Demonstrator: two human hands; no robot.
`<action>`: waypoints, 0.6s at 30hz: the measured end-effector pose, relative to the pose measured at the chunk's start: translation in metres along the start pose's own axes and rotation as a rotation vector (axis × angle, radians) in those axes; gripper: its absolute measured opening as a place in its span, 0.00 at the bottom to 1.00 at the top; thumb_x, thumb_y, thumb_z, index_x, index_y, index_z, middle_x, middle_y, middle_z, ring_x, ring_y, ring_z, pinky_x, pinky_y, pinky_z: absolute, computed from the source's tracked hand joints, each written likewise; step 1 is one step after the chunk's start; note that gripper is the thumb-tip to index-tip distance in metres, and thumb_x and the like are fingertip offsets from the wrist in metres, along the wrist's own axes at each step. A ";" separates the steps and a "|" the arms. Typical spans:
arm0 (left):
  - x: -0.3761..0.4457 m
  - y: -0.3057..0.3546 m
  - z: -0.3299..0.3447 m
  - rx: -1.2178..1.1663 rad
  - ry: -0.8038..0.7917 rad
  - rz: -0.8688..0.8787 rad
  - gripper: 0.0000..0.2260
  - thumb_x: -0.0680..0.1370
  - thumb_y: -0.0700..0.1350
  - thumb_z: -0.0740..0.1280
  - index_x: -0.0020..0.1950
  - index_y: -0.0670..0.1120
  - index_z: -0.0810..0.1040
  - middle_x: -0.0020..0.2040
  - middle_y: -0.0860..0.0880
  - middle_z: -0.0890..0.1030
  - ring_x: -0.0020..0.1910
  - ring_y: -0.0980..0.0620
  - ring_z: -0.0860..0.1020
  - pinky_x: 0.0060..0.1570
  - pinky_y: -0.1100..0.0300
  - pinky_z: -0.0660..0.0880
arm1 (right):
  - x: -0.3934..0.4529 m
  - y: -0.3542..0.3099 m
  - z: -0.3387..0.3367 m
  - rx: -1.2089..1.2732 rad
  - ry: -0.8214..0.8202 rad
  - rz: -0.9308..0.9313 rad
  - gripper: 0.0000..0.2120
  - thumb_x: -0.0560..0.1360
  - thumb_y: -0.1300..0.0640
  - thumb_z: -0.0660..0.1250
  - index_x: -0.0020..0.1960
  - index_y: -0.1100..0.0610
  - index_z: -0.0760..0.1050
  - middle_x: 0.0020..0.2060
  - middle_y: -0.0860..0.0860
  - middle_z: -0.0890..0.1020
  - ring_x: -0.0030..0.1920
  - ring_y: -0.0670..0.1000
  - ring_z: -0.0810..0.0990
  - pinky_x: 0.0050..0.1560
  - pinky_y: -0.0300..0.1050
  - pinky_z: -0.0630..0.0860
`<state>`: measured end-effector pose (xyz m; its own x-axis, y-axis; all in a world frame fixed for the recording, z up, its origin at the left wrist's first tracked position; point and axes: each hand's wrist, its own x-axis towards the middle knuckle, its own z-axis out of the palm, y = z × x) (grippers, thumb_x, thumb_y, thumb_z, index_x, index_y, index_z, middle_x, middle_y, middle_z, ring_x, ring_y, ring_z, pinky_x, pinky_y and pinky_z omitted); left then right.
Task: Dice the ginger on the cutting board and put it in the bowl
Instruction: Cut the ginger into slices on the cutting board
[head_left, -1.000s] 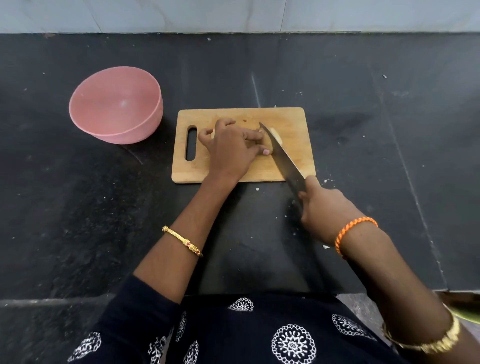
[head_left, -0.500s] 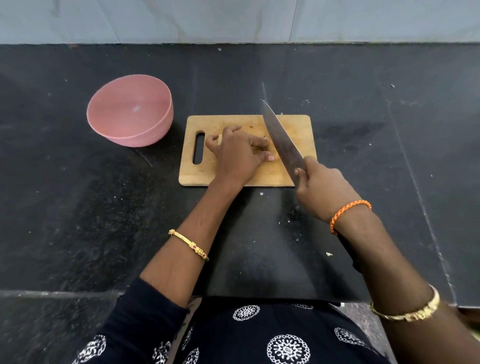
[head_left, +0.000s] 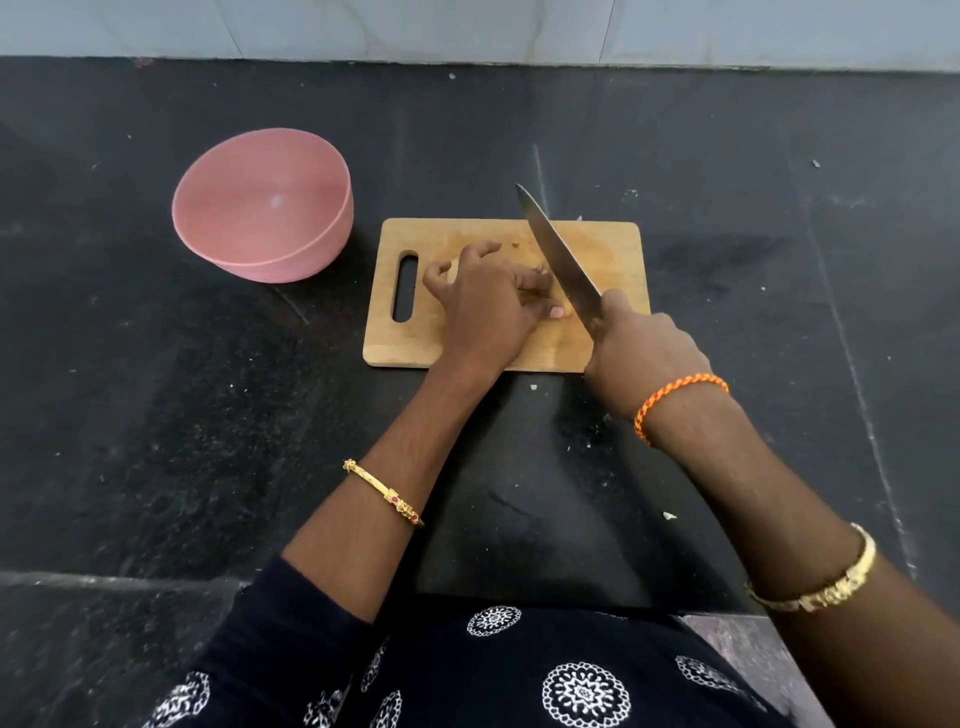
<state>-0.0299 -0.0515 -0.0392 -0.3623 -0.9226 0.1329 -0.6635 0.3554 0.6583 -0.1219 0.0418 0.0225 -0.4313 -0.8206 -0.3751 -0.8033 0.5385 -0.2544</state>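
Currently: a dark stone counter is seen from above, with two bare hands at work over a small wooden cutting board.
Step in hand: the dicing is judged to be under way — nothing has yet been moved to the bowl.
Left hand: the left hand is curled like a claw over the middle of the board, fingertips pressed down on the ginger.
Ginger: it is almost wholly hidden under the fingers; only a pale sliver is glimpsed beside the thumb, so its size and how far it is cut cannot be told.
Right hand: the right hand is wrapped tightly round the handle of a large knife.
Knife: the blade is angled away toward the far edge of the board, just right of the left fingertips; whether its edge touches the ginger cannot be told.
Bowl: a pink bowl is set just left of the board, apart from it, and looks empty.
Scraps: a few pale flecks are scattered on the counter near the board.
Next move: a downward cut close beside the guiding fingers is called for — knuckles kept ahead of the fingertips — and a sweep into the bowl is needed later.
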 end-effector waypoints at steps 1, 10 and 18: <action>0.000 0.000 0.000 0.000 0.001 -0.001 0.12 0.68 0.53 0.74 0.50 0.53 0.84 0.50 0.59 0.83 0.67 0.54 0.66 0.64 0.49 0.50 | 0.002 -0.002 -0.002 -0.009 -0.012 0.002 0.11 0.78 0.62 0.56 0.60 0.56 0.63 0.32 0.53 0.63 0.36 0.56 0.70 0.40 0.50 0.70; -0.003 0.000 0.001 0.022 0.051 0.008 0.11 0.69 0.53 0.72 0.51 0.54 0.83 0.51 0.59 0.82 0.68 0.53 0.66 0.66 0.48 0.49 | 0.007 -0.002 -0.007 0.000 -0.079 -0.004 0.14 0.77 0.63 0.58 0.62 0.56 0.62 0.33 0.53 0.65 0.32 0.52 0.68 0.39 0.50 0.72; -0.005 -0.001 0.001 -0.002 0.065 0.006 0.10 0.70 0.52 0.72 0.50 0.54 0.83 0.50 0.59 0.83 0.68 0.54 0.65 0.65 0.49 0.48 | -0.035 0.024 0.017 0.001 -0.126 0.039 0.07 0.79 0.57 0.56 0.50 0.55 0.57 0.33 0.53 0.65 0.39 0.59 0.72 0.40 0.51 0.72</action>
<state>-0.0276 -0.0467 -0.0410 -0.3224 -0.9284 0.1848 -0.6603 0.3604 0.6588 -0.1189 0.0870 0.0146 -0.4070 -0.7686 -0.4936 -0.7866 0.5696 -0.2385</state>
